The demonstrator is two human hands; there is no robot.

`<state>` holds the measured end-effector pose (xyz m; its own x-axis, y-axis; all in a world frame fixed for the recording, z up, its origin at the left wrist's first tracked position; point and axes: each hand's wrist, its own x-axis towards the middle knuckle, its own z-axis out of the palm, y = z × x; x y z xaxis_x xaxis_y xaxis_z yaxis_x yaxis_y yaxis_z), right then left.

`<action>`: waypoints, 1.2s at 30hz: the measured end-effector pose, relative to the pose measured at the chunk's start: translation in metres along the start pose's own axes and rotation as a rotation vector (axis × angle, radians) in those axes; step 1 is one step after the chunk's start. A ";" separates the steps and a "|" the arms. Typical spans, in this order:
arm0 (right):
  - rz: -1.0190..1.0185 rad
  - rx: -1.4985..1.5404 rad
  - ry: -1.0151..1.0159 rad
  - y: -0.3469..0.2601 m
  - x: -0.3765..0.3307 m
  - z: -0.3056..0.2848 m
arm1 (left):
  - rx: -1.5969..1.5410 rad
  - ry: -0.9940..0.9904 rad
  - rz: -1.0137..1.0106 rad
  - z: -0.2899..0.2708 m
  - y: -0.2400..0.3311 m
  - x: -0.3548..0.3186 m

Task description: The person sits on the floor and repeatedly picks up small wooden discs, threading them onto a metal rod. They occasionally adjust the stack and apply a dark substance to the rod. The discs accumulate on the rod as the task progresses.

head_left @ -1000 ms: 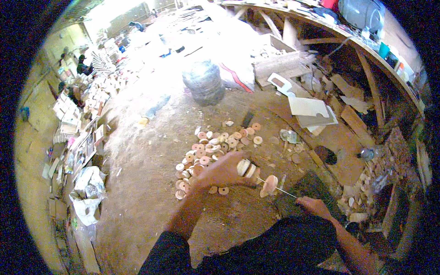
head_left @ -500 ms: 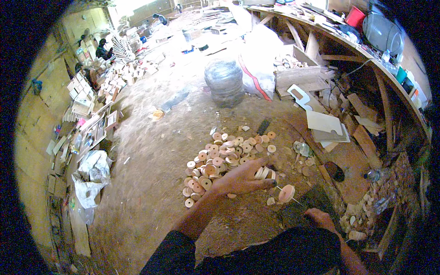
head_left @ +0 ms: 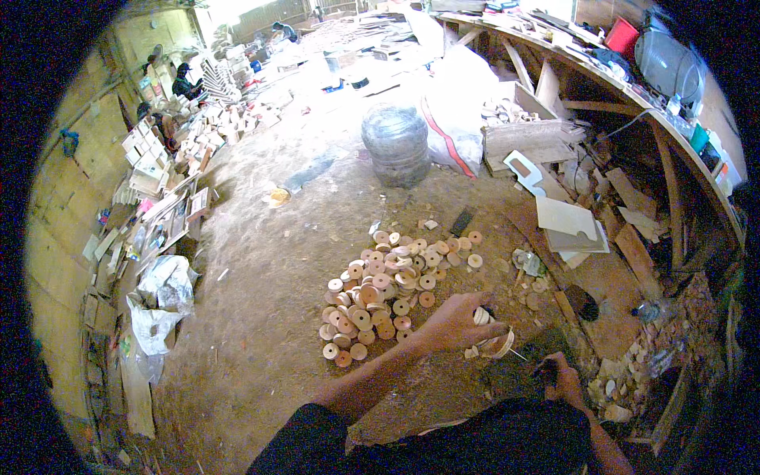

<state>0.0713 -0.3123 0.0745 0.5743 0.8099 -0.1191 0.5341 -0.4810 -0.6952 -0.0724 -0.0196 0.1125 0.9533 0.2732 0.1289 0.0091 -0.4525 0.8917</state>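
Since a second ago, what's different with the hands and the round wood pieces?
The left hand moved right, away from the pile of wooden discs, bringing its held discs closer to the disc on the thin rod. The pile and right hand stayed roughly put.

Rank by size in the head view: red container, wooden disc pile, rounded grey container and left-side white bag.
Wooden disc pile
Rounded grey container and left-side white bag: look alike, unranked
Red container
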 end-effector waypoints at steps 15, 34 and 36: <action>-0.169 0.047 0.089 0.040 0.016 0.005 | -0.913 0.053 0.049 0.097 -0.051 -0.009; -0.206 -0.416 -0.208 -0.052 0.028 -0.032 | -0.326 0.183 0.340 0.070 -0.004 0.003; -0.180 -0.280 -0.193 -0.048 0.031 -0.025 | -0.319 0.197 0.339 0.075 -0.007 0.003</action>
<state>0.0785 -0.2724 0.1217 0.3426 0.9252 -0.1628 0.7800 -0.3768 -0.4997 -0.0470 -0.0794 0.0745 0.8111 0.3249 0.4864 -0.4134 -0.2699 0.8696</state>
